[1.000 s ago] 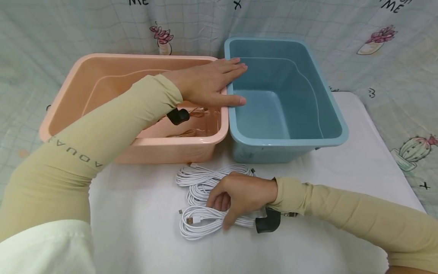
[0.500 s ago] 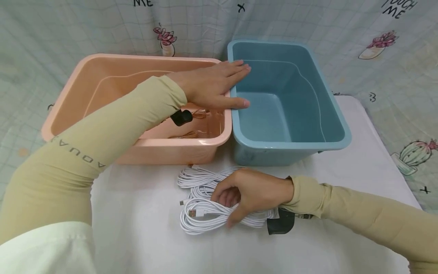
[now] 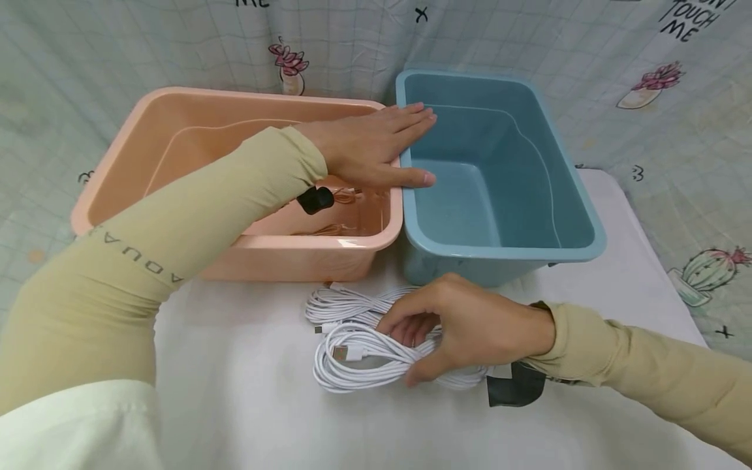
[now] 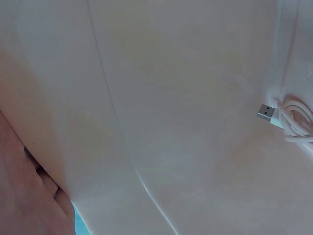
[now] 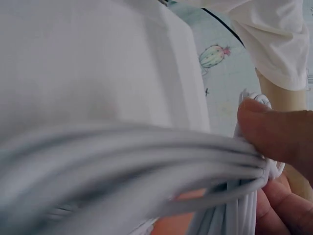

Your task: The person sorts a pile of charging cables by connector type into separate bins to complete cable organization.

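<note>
My right hand pinches a coiled white USB cable between thumb and curled fingers, over the table. The right wrist view has the thumb pressed against the bundled strands. Behind it lies another white cable coil, partly hidden by the hand. With straight fingers, my left hand rests across the touching rims of the peach bin and the blue bin. A cable with a USB plug lies inside the peach bin in the left wrist view.
The two bins stand side by side at the back of the white-covered table. Behind them hangs a patterned cloth. The blue bin's floor shows bare. My left forearm crosses over the peach bin.
My right hand has moved right and slightly up, drawing the gripped cable coil with it. My left hand stays on the bin rims; the view has shifted slightly.
</note>
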The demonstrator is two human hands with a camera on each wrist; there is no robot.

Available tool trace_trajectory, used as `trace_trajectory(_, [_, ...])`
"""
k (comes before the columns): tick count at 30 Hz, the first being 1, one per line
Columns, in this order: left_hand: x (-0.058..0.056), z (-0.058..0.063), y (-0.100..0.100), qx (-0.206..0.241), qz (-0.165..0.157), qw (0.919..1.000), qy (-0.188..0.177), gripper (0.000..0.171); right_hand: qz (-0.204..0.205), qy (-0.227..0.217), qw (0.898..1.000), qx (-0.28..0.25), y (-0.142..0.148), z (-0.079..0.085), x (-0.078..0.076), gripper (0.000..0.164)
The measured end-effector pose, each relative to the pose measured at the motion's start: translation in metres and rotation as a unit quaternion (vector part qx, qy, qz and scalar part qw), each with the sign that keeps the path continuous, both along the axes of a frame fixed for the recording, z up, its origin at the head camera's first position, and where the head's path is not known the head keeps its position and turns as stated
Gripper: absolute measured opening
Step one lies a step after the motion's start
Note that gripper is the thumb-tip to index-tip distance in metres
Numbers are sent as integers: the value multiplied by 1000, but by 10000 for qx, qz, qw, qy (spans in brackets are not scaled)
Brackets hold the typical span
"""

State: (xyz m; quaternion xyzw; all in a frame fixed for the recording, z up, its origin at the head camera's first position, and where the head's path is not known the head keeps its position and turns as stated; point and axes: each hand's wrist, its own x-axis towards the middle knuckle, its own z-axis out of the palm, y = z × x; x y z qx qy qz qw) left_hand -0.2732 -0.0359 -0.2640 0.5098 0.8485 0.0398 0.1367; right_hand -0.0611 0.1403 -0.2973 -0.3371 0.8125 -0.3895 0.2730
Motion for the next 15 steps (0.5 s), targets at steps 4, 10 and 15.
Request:
trace_trajectory(4, [0, 0, -1, 22, -27, 10000, 38, 97, -119, 140, 9998, 11, 4, 9, 2, 42])
trace_trajectory(10, [1, -1, -1, 30, -9, 10000, 21, 98, -377, -369, 9985, -122, 11, 21, 3, 44])
trace_trajectory(15, [1, -2, 0, 56, -27, 10000, 63, 97, -648, -735, 9951, -145, 16, 35, 5, 49])
